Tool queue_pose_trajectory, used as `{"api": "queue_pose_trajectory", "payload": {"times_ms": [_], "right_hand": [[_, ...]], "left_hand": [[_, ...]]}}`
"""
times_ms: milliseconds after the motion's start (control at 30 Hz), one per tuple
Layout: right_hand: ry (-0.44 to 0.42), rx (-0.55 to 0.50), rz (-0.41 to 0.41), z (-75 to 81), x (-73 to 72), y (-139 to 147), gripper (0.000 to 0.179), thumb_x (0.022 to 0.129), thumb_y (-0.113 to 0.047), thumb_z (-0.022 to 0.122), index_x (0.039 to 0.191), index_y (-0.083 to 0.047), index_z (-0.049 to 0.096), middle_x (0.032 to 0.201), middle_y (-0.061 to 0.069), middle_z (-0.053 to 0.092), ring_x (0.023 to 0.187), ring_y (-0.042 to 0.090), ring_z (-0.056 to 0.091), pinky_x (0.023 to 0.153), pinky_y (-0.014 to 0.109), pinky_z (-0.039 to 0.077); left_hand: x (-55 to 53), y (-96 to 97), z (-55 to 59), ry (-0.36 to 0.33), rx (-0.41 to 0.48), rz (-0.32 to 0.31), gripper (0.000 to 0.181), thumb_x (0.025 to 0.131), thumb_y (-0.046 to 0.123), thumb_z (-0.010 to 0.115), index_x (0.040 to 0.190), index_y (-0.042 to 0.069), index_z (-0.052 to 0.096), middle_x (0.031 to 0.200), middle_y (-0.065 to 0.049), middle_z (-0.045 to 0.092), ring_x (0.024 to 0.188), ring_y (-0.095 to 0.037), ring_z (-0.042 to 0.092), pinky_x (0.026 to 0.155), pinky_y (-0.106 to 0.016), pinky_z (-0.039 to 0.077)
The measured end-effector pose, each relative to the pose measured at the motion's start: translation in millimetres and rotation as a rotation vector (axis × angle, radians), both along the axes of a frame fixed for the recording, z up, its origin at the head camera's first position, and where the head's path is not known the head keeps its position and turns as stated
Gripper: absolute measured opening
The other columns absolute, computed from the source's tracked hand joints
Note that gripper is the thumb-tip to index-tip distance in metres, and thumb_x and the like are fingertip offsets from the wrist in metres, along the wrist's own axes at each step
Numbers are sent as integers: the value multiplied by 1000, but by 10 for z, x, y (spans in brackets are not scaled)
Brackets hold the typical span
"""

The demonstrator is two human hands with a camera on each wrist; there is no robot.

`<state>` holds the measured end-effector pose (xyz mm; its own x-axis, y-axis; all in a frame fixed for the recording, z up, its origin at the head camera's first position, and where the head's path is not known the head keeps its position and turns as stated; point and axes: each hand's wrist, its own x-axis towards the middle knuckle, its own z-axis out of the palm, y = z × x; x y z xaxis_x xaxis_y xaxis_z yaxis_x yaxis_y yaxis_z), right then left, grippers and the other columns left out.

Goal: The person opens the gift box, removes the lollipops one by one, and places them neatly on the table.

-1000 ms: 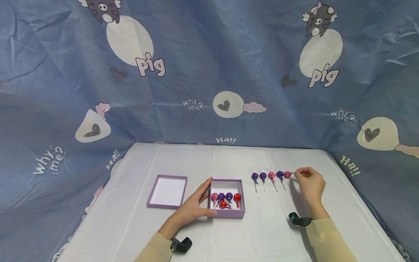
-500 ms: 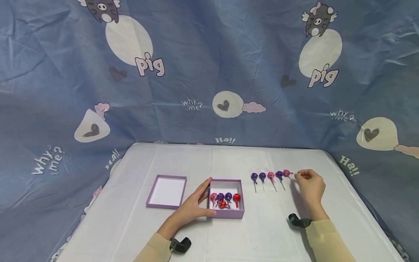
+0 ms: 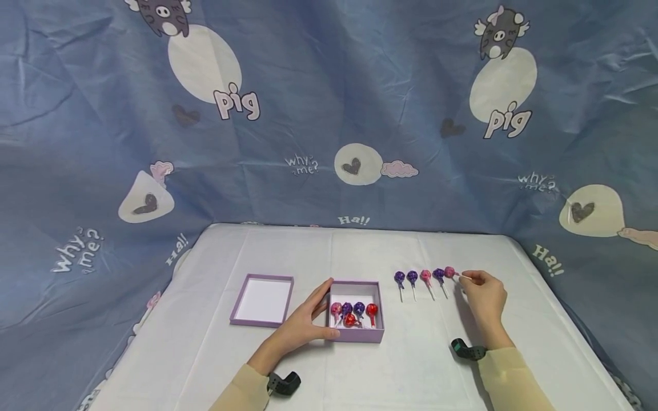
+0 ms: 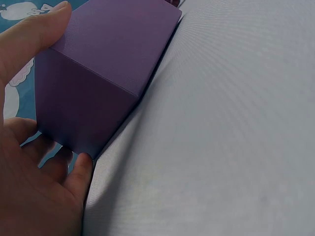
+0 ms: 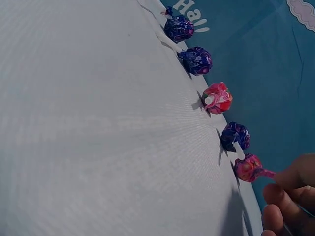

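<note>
My left hand (image 3: 304, 323) grips a purple box (image 3: 357, 335) by its left side, thumb at the near corner and fingers along the far left edge. Inside the box lie several wrapped lollipops, among them a pink one (image 3: 336, 309), purple ones and a red one (image 3: 372, 310). At the right, my right hand (image 3: 485, 295) pinches the stick of a pink lollipop (image 5: 248, 168) between thumb and finger. That lollipop's head is at the right end of a row, close beside a purple lollipop (image 5: 235, 136).
A shallow purple-edged lid (image 3: 263, 300) lies inside up, left of the box. The row on the white table (image 3: 411, 365) also holds a pink lollipop (image 3: 426, 275) and two purple ones at its left end. A blue printed cloth (image 3: 288, 114) hangs behind.
My right hand has shifted slightly nearer to me, and the pinched lollipop's stick has swung to slant more toward me. My left hand and the box stay put.
</note>
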<state>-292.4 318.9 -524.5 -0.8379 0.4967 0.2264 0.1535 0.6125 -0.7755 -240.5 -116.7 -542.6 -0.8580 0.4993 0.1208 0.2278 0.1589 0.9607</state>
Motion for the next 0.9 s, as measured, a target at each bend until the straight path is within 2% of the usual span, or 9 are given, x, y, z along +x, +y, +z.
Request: {"api": "queue_pose_trajectory", "payload": {"times_ms": [200,467,700,900], "right_hand": [[-6,19,-1,-47,14,9,18,90,-19,71,101,-6,77,82,8,72,63,11,59,50,19,43],[11,21,4,-54,27,3,21,90,-23,75,107,-10,77,88,10,72,71,19,61,54,24,42],[25,26,12,-61,30,-4,18,90,-23,75,100,-9,78,90,12,73,80,25,61,64,33,40],[2,48,2,-61,31,-1,17,89,-24,76,94,-8,77,86,11,73,78,27,59,64,34,38]], "left_hand": [[4,5,1,-4,4,-3,114,78,25,89,161,40,13,169,-2,5,151,-9,14,120,-29,26],[7,8,0,-14,1,3,114,78,24,89,160,41,13,169,-2,5,151,-11,15,120,-27,26],[14,13,6,-14,-6,6,113,78,25,89,160,42,13,169,0,6,151,-10,14,120,-27,26],[15,11,15,-9,-10,8,112,78,25,89,160,42,14,168,6,8,151,-8,15,120,-27,26]]}}
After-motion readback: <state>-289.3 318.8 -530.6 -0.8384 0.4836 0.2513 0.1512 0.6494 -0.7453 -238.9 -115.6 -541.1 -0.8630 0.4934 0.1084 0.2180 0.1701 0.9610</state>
